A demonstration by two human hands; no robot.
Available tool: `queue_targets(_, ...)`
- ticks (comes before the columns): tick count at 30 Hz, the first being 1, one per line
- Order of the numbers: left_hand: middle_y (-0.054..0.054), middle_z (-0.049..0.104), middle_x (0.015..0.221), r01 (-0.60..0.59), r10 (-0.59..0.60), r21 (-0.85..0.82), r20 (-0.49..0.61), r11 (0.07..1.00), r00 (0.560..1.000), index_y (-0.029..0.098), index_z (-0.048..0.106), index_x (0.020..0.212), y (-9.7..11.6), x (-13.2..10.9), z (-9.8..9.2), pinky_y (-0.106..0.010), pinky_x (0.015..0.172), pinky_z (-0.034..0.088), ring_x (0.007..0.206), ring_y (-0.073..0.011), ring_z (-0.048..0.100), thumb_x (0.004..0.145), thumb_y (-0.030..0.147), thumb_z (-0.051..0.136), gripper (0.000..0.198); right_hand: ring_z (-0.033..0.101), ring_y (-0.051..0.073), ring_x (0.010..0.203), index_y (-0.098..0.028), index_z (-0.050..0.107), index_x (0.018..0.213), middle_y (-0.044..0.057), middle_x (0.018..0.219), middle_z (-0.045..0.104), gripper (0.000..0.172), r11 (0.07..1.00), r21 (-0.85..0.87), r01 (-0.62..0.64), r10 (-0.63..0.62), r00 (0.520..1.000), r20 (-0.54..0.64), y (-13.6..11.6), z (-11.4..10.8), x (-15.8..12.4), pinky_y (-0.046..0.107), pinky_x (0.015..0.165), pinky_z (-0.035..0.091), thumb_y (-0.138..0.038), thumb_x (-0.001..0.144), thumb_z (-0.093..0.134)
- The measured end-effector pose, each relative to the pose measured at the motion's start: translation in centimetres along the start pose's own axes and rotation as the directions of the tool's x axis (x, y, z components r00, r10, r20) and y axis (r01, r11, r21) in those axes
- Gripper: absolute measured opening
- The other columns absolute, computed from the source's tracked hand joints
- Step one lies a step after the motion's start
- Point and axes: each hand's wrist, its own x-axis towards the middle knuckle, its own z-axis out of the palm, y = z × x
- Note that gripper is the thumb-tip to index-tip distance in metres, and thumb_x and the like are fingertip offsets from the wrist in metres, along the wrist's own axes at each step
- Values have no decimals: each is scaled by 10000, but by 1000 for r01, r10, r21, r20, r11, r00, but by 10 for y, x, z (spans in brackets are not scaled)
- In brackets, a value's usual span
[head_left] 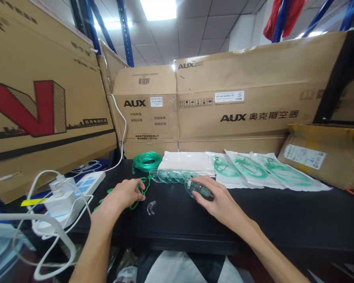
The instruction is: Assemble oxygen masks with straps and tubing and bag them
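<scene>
My left hand (122, 196) is over a bunch of thin green cord (147, 186), its fingers bent together on the strands. Loops of the cord show on both sides of the hand. My right hand (214, 196) is curled around a clear, green-tinted face mask (189, 189) on the black table. This mask sits at the right end of a row of similar clear masks (168, 177). Between my hands lies a small bent clear piece, perhaps a metal strip (151, 207).
A coil of green tubing (146, 161) lies behind the cord. White plastic bags (185, 161) and several packs with green tubing (247, 167) line the back. A power strip (88, 182) with white cables is at left; cardboard boxes (253, 94) stand around the table (253, 220).
</scene>
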Motion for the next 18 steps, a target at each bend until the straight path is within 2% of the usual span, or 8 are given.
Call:
queue_targets(4,26,808,863,-29,29,-4,-46,1000,999,278,718,945,4,-3,-8,-274,663,457,809,-216,735,764,283,673,186,676,233,1130,-277,663,1259,61,1225,697,286,1000,-4,-6,6,1000,3,1,0,0,380,1003,525,-251,983,589)
queue_targets(6,-1,807,948,-59,58,-4,-190,998,980,264,704,1024,6,-4,-14,-292,716,463,867,-224,728,849,322,609,207,675,234,1139,-276,664,1258,62,1229,699,285,1000,-10,-7,7,1000,7,2,0,0,383,1007,527,-253,983,588)
queue_targets(8,-21,797,990,-91,71,-31,-399,995,914,249,698,1068,9,-6,-19,-308,759,471,887,-231,716,911,369,562,239,670,236,1162,-273,664,1260,63,1239,700,288,1000,-13,-1,1,1000,6,3,0,0,389,1031,518,-254,983,589)
queue_targets(11,-13,784,1002,-165,39,-136,-646,977,762,255,713,1094,16,-7,-21,-309,789,496,857,-219,707,938,437,578,275,669,234,1170,-275,662,1263,62,1247,701,289,1000,-11,4,-3,1000,9,4,1,-1,388,1043,511,-253,984,591)
queue_targets(15,-8,776,1032,-302,1,-234,-789,924,614,261,727,1111,27,-8,-17,-306,877,526,915,-203,721,953,461,606,282,672,226,1148,-277,663,1259,56,1238,700,287,1000,-10,0,0,1000,16,2,1,0,374,1021,509,-246,983,592)
queue_targets(17,-10,772,1077,-395,5,-274,-817,877,577,256,723,1122,34,-10,-16,-304,945,528,989,-198,727,955,450,624,275,672,225,1147,-278,662,1263,56,1239,699,292,1000,-12,-4,4,1000,17,1,0,0,375,1020,506,-242,982,590)
queue_targets(18,-10,770,1095,-443,18,-294,-817,847,577,253,722,1122,38,-13,-16,-302,969,527,1019,-197,726,951,444,636,270,672,227,1148,-281,660,1266,56,1239,700,296,1000,-14,-5,5,1000,16,1,0,0,377,1020,506,-240,982,589)
